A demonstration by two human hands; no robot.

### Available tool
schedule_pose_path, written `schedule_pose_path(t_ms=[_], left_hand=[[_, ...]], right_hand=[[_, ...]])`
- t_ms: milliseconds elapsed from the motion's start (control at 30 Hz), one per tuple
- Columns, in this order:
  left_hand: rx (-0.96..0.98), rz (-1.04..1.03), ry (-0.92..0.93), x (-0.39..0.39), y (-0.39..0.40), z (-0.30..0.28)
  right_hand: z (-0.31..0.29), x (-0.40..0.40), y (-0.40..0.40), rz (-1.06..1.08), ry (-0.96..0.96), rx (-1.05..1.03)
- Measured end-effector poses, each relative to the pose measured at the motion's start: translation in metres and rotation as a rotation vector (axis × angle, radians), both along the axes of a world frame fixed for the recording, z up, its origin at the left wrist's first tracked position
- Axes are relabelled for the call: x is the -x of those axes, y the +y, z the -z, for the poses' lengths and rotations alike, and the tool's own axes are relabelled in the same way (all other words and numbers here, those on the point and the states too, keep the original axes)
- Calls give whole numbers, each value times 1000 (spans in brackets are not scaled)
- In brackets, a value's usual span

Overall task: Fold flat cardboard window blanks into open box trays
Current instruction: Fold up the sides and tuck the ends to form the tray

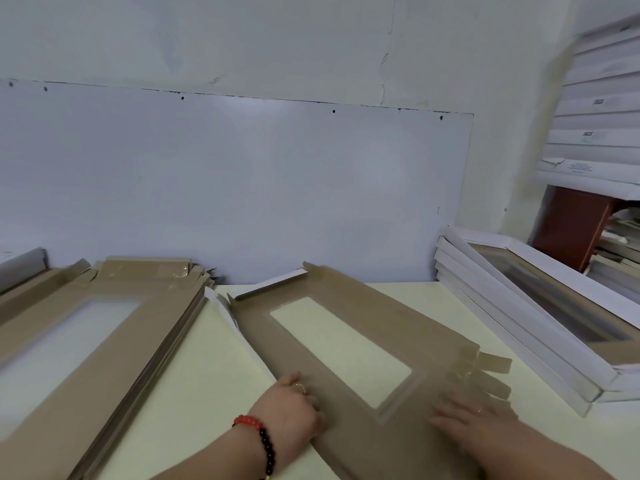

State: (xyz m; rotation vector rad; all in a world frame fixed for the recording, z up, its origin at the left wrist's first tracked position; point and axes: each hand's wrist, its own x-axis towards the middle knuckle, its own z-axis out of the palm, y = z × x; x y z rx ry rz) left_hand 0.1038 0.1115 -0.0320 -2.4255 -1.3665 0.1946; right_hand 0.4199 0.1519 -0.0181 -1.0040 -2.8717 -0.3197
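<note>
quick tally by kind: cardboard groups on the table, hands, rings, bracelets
Single blank being worked: 1
Stack of flat brown blanks: 1
Stack of white folded trays: 1
Hands, left hand and right hand: 2
Rings, one on each hand: 2
Bead bracelet: 1
Total: 8

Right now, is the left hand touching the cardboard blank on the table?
Touching. The head view shows the left hand with its fingers curled over the near-left edge of the cardboard blank, no gap visible.

No print is sharp enough to read
</note>
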Motion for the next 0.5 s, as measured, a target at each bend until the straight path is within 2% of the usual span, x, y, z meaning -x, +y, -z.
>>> schedule_pose_path(t_ms=[33, 100, 133, 200, 267, 300, 333, 367, 433, 500], left_hand=[[3, -6, -21, 7, 1, -2], [-59, 7, -30, 16, 5, 7], [-62, 24, -37, 19, 5, 8], [-50, 60, -22, 26, 6, 8], [-37, 75, -24, 31, 6, 6], [-36, 62, -26, 34, 5, 4], [-32, 43, -33, 38, 5, 4], [-8, 23, -24, 40, 5, 2], [49, -24, 2, 46, 5, -3], [89, -110, -31, 53, 6, -4]], right_hand=[[0, -16, 5, 102, -141, -122], [6, -29, 18, 168, -153, -232], [11, -29, 21, 118, -116, -348], [22, -36, 25, 23, -118, -367], [13, -25, 19, 100, -85, -232], [6, -17, 9, 81, -98, -70], [4, -15, 11, 110, -86, -39], [7, -11, 17, 118, -169, 45], [12, -3, 17, 136, -96, 75], [9, 3, 10, 114, -99, -4]])
